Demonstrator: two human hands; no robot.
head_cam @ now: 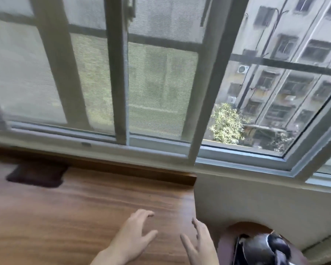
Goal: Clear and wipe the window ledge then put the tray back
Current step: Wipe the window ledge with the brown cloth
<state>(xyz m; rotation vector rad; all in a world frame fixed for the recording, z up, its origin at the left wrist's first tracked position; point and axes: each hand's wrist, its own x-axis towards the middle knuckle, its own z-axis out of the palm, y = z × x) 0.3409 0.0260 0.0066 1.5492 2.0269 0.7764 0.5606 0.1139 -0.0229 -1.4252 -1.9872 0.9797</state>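
Two bare hands are seen at the lower middle of the frame, above a wooden surface (84, 203). The left hand (134, 234) is held with its fingers spread and loosely bent, and nothing is gripped by it. The right hand (199, 243) is shown edge-on, with its fingers straight and apart, and it also holds nothing. A dark cloth (36, 175) is laid flat at the left of the frame, near the back edge of the wood, well apart from both hands. The window ledge (103, 150) is seen as a pale strip under the sliding window (118, 73). At the lower right a round brown tray (225, 245) is partly visible, with a dark shiny object (264, 249) on it, which cannot be identified.
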